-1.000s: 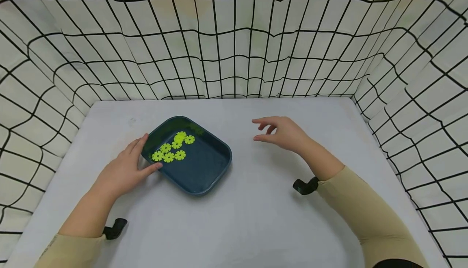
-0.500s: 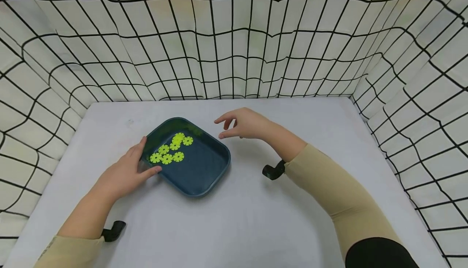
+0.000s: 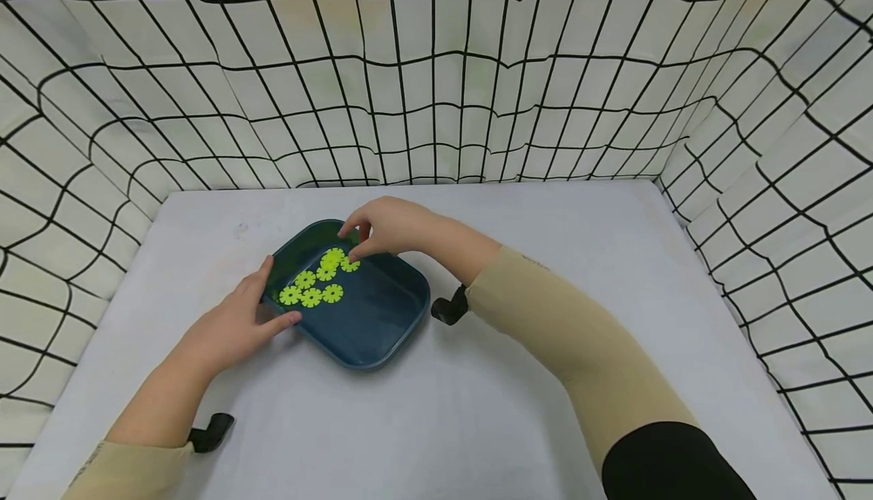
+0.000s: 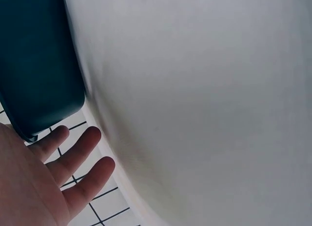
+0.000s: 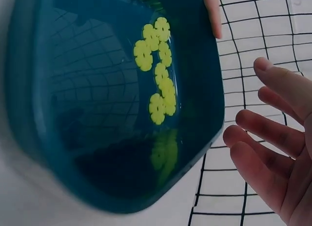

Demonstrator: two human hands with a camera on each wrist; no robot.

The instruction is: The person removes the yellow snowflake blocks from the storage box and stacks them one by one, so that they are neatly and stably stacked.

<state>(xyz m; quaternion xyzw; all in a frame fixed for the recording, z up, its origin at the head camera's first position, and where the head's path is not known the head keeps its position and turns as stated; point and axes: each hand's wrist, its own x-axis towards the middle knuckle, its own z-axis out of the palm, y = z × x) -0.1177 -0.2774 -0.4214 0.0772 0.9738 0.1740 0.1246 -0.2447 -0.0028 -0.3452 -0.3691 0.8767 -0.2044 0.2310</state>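
Observation:
A dark teal tray [image 3: 361,326] stands on the white table, left of the middle. In its left and far part lie several yellow-green notched discs [image 3: 332,293], like flower-shaped building pieces, some overlapping. My left hand [image 3: 221,326] rests against the tray's left corner, thumb at the near rim and fingers along the left side. The left wrist view shows its fingers [image 4: 80,153] extended beside the tray wall. Over the tray's far side reaches my right hand [image 3: 392,225], thumb and index finger apart above the discs, partly covering one. Nothing is seen between its fingers [image 5: 268,128].
Black netting [image 3: 436,83] over white cloth encloses the table [image 3: 436,424] at the back and both sides. A black wrist camera [image 3: 449,307] sits below the right wrist, close to the tray's right rim. Another wrist camera [image 3: 213,432] is under the left wrist.
My right hand has moved left from the table's right part, across the tray's far rim, to above the discs. The left hand and the tray have stayed nearly in place.

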